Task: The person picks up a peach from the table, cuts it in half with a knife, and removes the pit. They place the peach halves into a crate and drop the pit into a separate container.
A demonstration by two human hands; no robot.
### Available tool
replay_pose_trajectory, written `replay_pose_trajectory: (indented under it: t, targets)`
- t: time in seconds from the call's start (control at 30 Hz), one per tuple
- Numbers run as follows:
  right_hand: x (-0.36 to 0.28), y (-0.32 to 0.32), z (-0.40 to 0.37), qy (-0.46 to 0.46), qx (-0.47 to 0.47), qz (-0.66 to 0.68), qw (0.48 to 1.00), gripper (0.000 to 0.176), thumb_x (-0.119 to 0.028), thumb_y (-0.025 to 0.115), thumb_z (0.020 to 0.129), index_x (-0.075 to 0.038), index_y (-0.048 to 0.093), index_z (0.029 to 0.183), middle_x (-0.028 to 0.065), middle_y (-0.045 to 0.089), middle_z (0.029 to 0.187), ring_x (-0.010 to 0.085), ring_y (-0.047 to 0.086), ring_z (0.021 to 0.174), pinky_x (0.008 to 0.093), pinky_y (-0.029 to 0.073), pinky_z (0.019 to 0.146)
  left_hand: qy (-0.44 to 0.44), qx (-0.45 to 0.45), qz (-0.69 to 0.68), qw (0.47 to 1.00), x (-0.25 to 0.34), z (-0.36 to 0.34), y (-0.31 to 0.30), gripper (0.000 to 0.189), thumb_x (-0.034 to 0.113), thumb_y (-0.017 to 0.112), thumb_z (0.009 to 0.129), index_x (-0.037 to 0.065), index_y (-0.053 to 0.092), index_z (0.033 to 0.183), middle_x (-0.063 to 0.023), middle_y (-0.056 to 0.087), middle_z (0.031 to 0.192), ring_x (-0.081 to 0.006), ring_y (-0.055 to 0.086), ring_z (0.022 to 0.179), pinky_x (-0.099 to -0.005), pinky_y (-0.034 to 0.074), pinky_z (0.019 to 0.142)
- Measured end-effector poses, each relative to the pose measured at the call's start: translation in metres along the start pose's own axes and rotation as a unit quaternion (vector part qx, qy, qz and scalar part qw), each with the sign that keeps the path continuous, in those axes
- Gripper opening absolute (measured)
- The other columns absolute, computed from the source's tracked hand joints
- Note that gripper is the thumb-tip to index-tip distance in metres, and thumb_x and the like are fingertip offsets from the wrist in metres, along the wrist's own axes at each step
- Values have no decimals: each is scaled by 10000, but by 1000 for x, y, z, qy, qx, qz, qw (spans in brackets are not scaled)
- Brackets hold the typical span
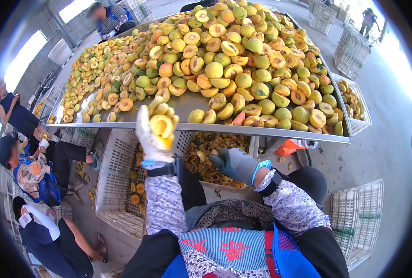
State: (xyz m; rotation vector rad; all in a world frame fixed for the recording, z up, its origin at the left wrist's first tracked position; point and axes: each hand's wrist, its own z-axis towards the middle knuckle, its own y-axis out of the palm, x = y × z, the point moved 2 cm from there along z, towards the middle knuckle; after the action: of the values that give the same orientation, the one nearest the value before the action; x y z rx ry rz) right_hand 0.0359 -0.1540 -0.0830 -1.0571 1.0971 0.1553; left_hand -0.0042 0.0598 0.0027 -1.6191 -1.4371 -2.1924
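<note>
My left hand (156, 134), in a whitish glove with yellow-stained fingers, is raised at the near edge of the metal table (187, 104). Its fingers are closed around a peach half (161, 125), with the hollowed cut face toward me. Lower and to the right, my right hand (237, 166) wears a grey glove and hangs over a crate of peach scraps (203, 155). Its fingers are curled in; whatever they hold is hidden. A large heap of halved yellow peaches (224, 69) covers much of the tabletop in front of both hands.
A white plastic crate (118, 185) holding some peach pieces stands below the table at left. Another crate with peaches (354, 99) is beside the table's right end. An upright crate (356, 220) stands at lower right. Several people sit or stand at left and behind.
</note>
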Motion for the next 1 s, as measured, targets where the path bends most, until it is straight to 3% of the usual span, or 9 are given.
replay_pose_trajectory:
  t: [0.07, 0.17, 0.27, 0.5, 0.53, 0.63, 0.67, 0.73, 1.0]
  targets:
    - [-7, -15, -5, 59, -36, -64, 996, 366, -373, 606, 995, -14, 677, 1006, 270, 682, 840, 459, 674, 821, 517, 524, 719, 26, 20, 230, 973, 43, 6, -33, 404, 385, 580, 1020, 37, 704, 1185, -43, 740, 954, -143, 685, 789, -283, 576, 672]
    - [-10, -17, -4, 43, 5, -49, 998, 360, -374, 606, 993, -21, 678, 996, 263, 681, 822, 453, 676, 803, 519, 522, 697, 178, 90, 657, 727, 63, 25, -69, 418, 308, 655, 928, -40, 692, 1155, -174, 753, 1008, -239, 726, 925, -355, 541, 851]
    - [-19, -18, 2, 22, 38, -27, 999, 356, -375, 616, 985, -24, 678, 997, 262, 682, 826, 450, 675, 806, 521, 521, 693, 160, -18, 662, 732, 30, 22, -23, 513, 405, 701, 881, 13, 684, 1211, -177, 731, 1143, -286, 700, 1058, -371, 511, 954]
    - [-15, -20, 2, 9, 34, -25, 999, 323, -344, 617, 982, -29, 675, 1017, 252, 690, 844, 447, 677, 814, 511, 524, 696, 81, -243, 769, 585, -54, 51, 35, 490, 413, 653, 867, 139, 681, 1272, -157, 718, 1193, -312, 659, 1156, -414, 491, 1004]
    - [-13, -20, 3, -5, 44, -15, 999, 314, -334, 618, 981, -28, 673, 1022, 250, 692, 845, 444, 679, 816, 509, 523, 696, 77, -221, 762, 604, -49, 47, 41, 444, 353, 658, 896, 106, 678, 1264, -139, 733, 1146, -264, 687, 1085, -376, 511, 963]
    - [-24, -31, 5, -41, 116, 46, 991, 278, -290, 612, 992, -18, 656, 1031, 222, 684, 794, 398, 688, 740, 468, 518, 668, -35, -236, 399, 886, -41, 60, 22, 330, 187, 626, 974, 0, 670, 1242, -90, 732, 1103, -144, 667, 981, -271, 522, 898]
    - [-30, -35, 8, -42, 136, 77, 987, 273, -286, 615, 994, -15, 649, 1000, 233, 672, 776, 413, 678, 727, 473, 508, 647, -46, -206, 336, 918, -31, 54, 22, 341, 203, 589, 999, -24, 660, 1244, -130, 717, 1154, -181, 679, 1011, -299, 539, 908]
    - [-40, -39, 12, -44, 166, 138, 975, 275, -278, 622, 997, -9, 635, 939, 254, 648, 739, 443, 659, 701, 484, 487, 607, -62, -232, 156, 958, -25, 31, 29, 395, 254, 527, 1025, -45, 640, 1257, -179, 692, 1205, -224, 685, 1039, -332, 552, 918]
    - [-38, -29, 23, -52, 188, 129, 972, 346, -328, 615, 1003, 8, 621, 920, 274, 627, 717, 468, 639, 690, 511, 468, 596, -89, -240, -31, 966, -60, -5, 29, 463, 325, 437, 1063, -73, 589, 1246, -256, 667, 1184, -362, 662, 962, -504, 547, 908]
